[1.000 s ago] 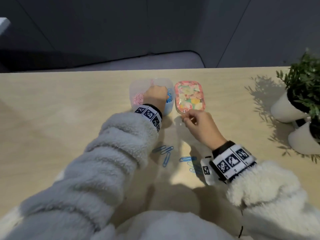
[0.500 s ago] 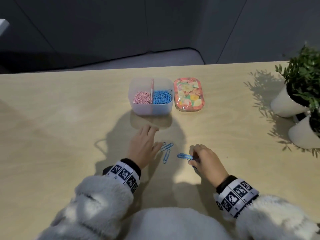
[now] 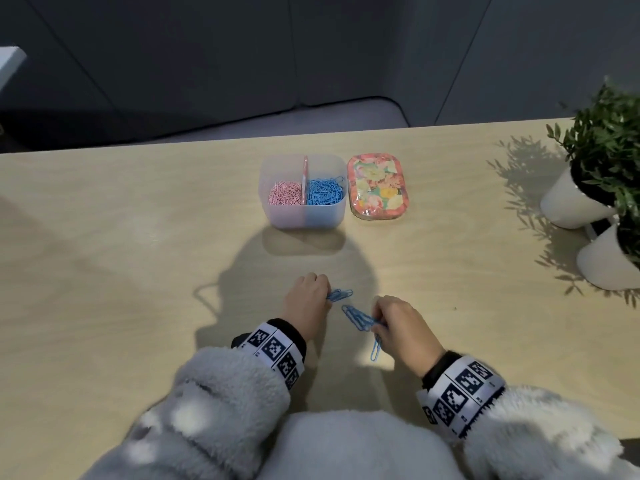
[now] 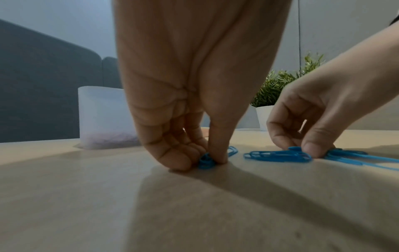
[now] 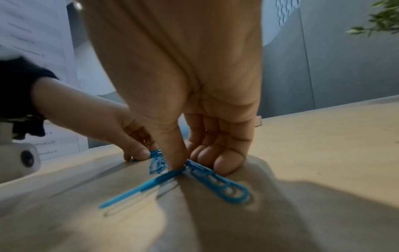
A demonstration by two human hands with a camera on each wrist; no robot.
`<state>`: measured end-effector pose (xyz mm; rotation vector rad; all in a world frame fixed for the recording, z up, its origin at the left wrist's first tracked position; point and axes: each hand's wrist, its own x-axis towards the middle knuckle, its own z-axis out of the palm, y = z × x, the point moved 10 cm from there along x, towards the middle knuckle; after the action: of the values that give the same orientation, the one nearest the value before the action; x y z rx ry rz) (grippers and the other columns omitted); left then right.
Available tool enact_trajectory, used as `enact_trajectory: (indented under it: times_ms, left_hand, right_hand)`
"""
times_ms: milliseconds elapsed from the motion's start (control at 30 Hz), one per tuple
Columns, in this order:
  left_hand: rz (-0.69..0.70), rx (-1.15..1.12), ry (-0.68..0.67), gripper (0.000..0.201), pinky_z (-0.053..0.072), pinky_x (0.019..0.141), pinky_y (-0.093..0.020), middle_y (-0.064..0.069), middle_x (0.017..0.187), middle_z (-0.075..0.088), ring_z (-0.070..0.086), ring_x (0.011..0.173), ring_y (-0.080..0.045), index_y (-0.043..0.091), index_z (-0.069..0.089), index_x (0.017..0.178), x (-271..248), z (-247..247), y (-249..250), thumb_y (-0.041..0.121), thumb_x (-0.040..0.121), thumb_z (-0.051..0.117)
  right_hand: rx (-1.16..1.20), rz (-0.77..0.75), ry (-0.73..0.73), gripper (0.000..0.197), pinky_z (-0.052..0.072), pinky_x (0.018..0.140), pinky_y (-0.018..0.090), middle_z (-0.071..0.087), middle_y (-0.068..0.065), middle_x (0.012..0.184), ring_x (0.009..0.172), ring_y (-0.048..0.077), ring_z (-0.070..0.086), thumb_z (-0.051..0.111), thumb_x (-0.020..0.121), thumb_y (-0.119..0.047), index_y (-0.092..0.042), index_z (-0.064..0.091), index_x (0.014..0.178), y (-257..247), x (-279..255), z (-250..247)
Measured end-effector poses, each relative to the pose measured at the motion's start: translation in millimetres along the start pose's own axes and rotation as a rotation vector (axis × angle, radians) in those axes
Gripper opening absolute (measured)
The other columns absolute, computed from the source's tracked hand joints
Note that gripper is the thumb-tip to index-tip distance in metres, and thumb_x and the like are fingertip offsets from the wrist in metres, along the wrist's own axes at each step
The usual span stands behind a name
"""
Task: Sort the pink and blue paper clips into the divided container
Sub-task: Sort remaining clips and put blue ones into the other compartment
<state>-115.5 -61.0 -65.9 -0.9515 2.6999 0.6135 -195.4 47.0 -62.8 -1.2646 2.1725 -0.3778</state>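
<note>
The translucent divided container point(image 3: 301, 218) stands at the table's far middle, with pink paper clips point(image 3: 285, 194) in its left half and blue paper clips point(image 3: 325, 192) in its right half. Near the front, my left hand point(image 3: 308, 301) pinches a small bunch of blue clips point(image 3: 339, 294) against the tabletop; the left wrist view shows thumb and fingers closed on them point(image 4: 206, 161). My right hand point(image 3: 398, 323) pinches several more blue clips point(image 3: 358, 318) on the table, and one clip point(image 3: 375, 348) sticks out below the fingers. No loose pink clips are visible.
A floral lid point(image 3: 377, 187) lies just right of the container. Two white pots with green plants point(image 3: 588, 188) stand at the right edge. My grey fleece sleeves point(image 3: 221, 410) fill the bottom of the head view.
Both hands came back from the container and lid to the loose blue clips. The left hand went from flat on the table to pinching clips, and the right hand gathered several.
</note>
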Motion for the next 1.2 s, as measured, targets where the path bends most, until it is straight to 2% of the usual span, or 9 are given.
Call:
enact_trajectory:
  times_ms: [167, 333, 467, 633, 700, 867, 1000, 1100, 1200]
  left_hand:
    - [0.079, 0.043, -0.034, 0.020, 0.035, 0.089, -0.034, -0.013, 0.115, 0.051, 0.047, 0.108, -0.030, 0.005, 0.051, 0.108, 3.8, -0.2, 7.4, 0.011, 0.090, 0.047]
    - [0.108, -0.007, -0.039, 0.022, 0.037, 0.089, -0.034, -0.013, 0.115, 0.053, 0.048, 0.108, -0.030, 0.006, 0.051, 0.113, -0.3, -4.7, 1.7, 0.007, 0.093, 0.043]
    - [0.033, -0.300, -0.024, 0.021, 0.035, 0.087, -0.028, -0.013, 0.113, 0.052, 0.050, 0.104, -0.027, 0.003, 0.055, 0.110, -4.9, -19.3, -11.2, 0.010, 0.093, 0.044]
    - [-0.074, -0.724, -0.163, 0.015, 0.035, 0.072, -0.027, -0.001, 0.082, 0.053, 0.046, 0.078, -0.017, 0.016, 0.051, 0.081, -2.6, -8.1, -11.1, 0.007, 0.086, 0.039]
    - [-0.102, -0.824, -0.219, 0.023, 0.033, 0.063, -0.026, 0.001, 0.071, 0.045, 0.042, 0.068, -0.015, 0.020, 0.046, 0.071, -3.3, -1.4, -5.9, 0.004, 0.086, 0.039]
    - [-0.007, -0.709, -0.247, 0.026, 0.033, 0.058, -0.024, 0.005, 0.062, 0.041, 0.038, 0.059, -0.010, 0.021, 0.042, 0.066, -7.7, 7.8, 12.2, 0.021, 0.089, 0.054]
    - [0.152, -0.363, -0.209, 0.018, 0.037, 0.064, -0.026, 0.006, 0.075, 0.056, 0.050, 0.070, -0.015, 0.017, 0.054, 0.088, -13.1, 9.5, 23.1, 0.025, 0.080, 0.067]
    - [0.256, -0.161, -0.231, 0.034, 0.043, 0.081, -0.032, -0.004, 0.106, 0.060, 0.055, 0.096, -0.023, 0.016, 0.055, 0.104, -17.9, 17.5, 30.3, 0.028, 0.076, 0.070]
    - [0.312, -0.029, -0.221, 0.029, 0.041, 0.080, -0.036, -0.007, 0.112, 0.054, 0.054, 0.101, -0.025, 0.015, 0.056, 0.108, -20.1, 20.6, 38.2, 0.026, 0.083, 0.064]
  right_hand:
    - [-0.108, -0.057, -0.013, 0.012, 0.039, 0.079, 0.034, 0.056, 0.015, 0.102, 0.101, 0.030, 0.049, 0.046, 0.082, -0.001, -0.003, 0.053, 0.091, -6.9, 0.4, 6.0]
    - [-0.066, -0.098, 0.028, 0.013, 0.034, 0.067, 0.031, 0.061, 0.019, 0.091, 0.087, 0.033, 0.056, 0.046, 0.079, 0.002, -0.002, 0.055, 0.088, -3.9, 9.7, -3.5]
    - [0.442, 0.064, 0.103, 0.020, 0.036, 0.052, 0.021, 0.054, 0.007, 0.063, 0.048, 0.010, 0.047, 0.047, 0.085, 0.002, -0.012, 0.060, 0.090, 33.9, 18.9, -24.4]
    - [1.271, 0.402, -0.008, 0.028, 0.021, 0.036, 0.016, 0.036, 0.006, 0.057, 0.044, 0.016, 0.031, 0.025, 0.082, 0.000, -0.005, 0.050, 0.069, 58.1, 9.4, -15.3]
    - [1.337, 0.425, -0.112, 0.032, 0.019, 0.036, 0.016, 0.041, 0.001, 0.051, 0.040, 0.014, 0.034, 0.030, 0.088, -0.013, -0.010, 0.046, 0.060, 50.1, 3.3, -11.0]
    - [0.807, 0.136, -0.011, 0.033, 0.027, 0.035, 0.015, 0.049, -0.005, 0.049, 0.034, 0.004, 0.036, 0.042, 0.098, -0.015, -0.009, 0.057, 0.069, 36.8, -0.6, -23.0]
    - [0.060, -0.033, 0.011, 0.014, 0.044, 0.065, 0.028, 0.052, -0.014, 0.062, 0.060, 0.010, 0.048, 0.045, 0.091, -0.017, -0.028, 0.053, 0.088, 33.1, -18.0, -20.9]
    - [-0.073, 0.028, -0.025, 0.017, 0.039, 0.064, 0.031, 0.051, -0.011, 0.063, 0.068, 0.015, 0.048, 0.057, 0.086, -0.036, -0.028, 0.043, 0.080, 39.2, -26.8, -10.4]
    - [0.001, 0.057, -0.056, 0.022, 0.039, 0.064, 0.032, 0.051, -0.009, 0.061, 0.067, 0.019, 0.049, 0.058, 0.087, -0.031, -0.025, 0.042, 0.074, 44.2, -23.5, -1.0]
